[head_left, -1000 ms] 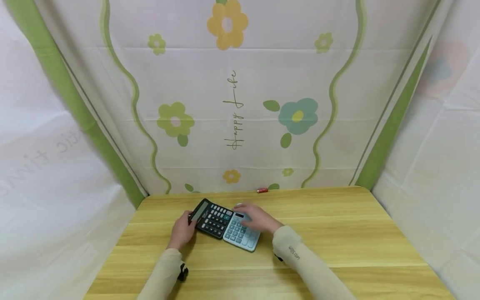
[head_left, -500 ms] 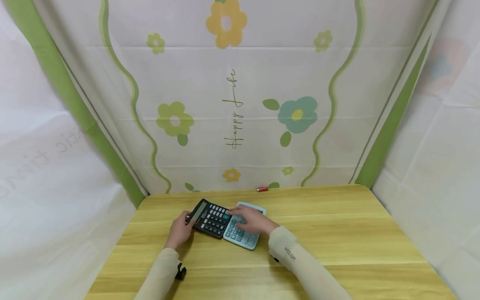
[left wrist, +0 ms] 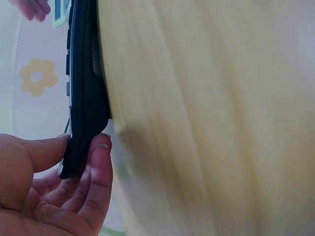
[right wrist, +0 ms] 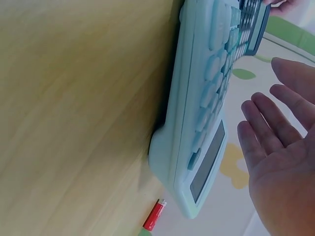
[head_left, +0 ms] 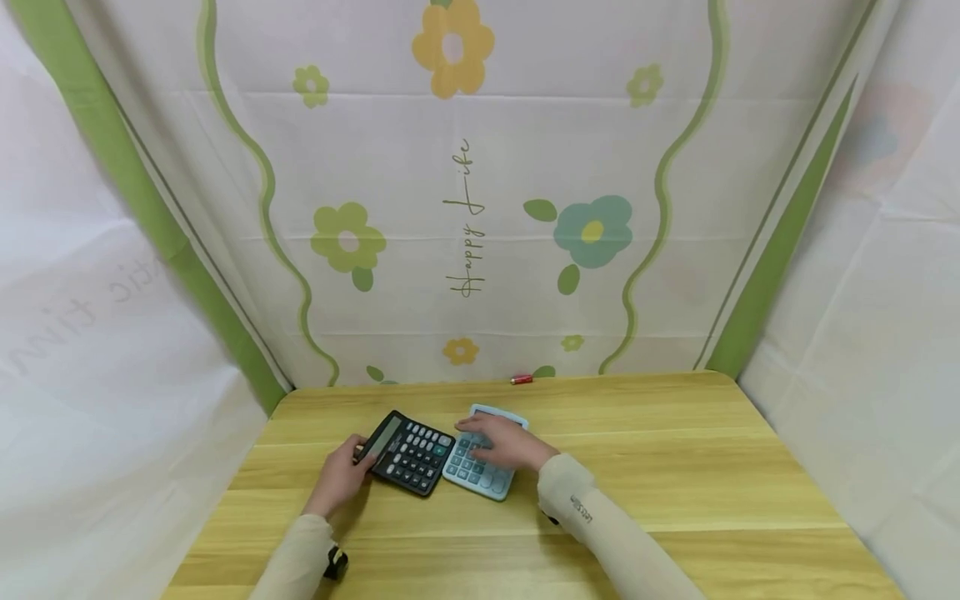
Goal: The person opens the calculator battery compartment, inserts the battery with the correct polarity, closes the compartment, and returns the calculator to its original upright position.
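Note:
A black calculator (head_left: 411,455) lies on the left of a light blue calculator (head_left: 471,473), their near edges close together. At the display end, my left hand (head_left: 341,477) pinches the black one; the left wrist view has the thumb on the face and the fingers (left wrist: 101,167) curled under the edge. My right hand (head_left: 506,443) hovers over the blue calculator and covers part of its keys and display in the head view. From the right wrist, its fingers look extended and apart from the keys, holding nothing.
A red battery (head_left: 522,379) lies at the back edge of the wooden table (head_left: 660,467). Behind it hangs a white curtain (head_left: 517,150) with printed flowers, and more white fabric closes in the left and right sides.
My left hand has drawn the black calculator left and toward me, widening the gap to the blue one. The right hand first shifted slightly left, then stayed over the blue calculator.

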Motion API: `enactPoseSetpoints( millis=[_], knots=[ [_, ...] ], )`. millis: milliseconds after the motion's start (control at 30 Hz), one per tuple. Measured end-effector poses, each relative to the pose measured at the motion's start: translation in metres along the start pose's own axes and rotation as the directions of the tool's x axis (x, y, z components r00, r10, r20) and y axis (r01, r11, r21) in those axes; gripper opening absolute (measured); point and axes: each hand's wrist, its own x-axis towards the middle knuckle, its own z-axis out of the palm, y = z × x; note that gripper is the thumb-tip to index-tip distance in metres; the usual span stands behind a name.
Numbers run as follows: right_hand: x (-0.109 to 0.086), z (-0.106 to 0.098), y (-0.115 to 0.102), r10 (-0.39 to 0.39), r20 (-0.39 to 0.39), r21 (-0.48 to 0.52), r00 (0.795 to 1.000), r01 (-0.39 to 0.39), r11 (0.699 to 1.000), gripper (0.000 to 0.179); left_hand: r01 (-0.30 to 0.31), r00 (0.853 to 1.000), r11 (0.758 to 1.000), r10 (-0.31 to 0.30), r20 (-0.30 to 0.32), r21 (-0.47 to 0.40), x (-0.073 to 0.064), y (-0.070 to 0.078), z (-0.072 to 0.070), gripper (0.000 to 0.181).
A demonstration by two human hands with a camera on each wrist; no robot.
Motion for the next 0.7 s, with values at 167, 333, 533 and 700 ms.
enactPoseSetpoints(
  millis=[167,333,533,700],
  knots=[
    [-0.003,-0.002,-0.001,0.018,0.008,0.019,1.0,-0.018,1.0,0.05,-0.003,1.0,1.0,0.002,0.021,0.019,-0.015,-0.005,-0.01,0.02],
    [-0.005,-0.001,0.0,0.011,0.011,0.012,1.0,-0.011,1.0,0.049,0.024,0.999,1.0,-0.023,0.047,-0.016,-0.032,-0.007,-0.02,0.018],
    [-0.009,-0.001,-0.003,-0.015,0.015,0.005,1.0,0.015,1.0,0.049,0.054,0.993,0.995,-0.045,0.106,-0.082,-0.048,-0.009,-0.031,0.019],
    [-0.014,-0.001,-0.009,-0.024,0.028,0.03,0.999,0.024,0.999,0.051,0.029,0.977,0.983,0.01,0.212,-0.181,-0.059,-0.011,-0.039,0.022]
  ],
)
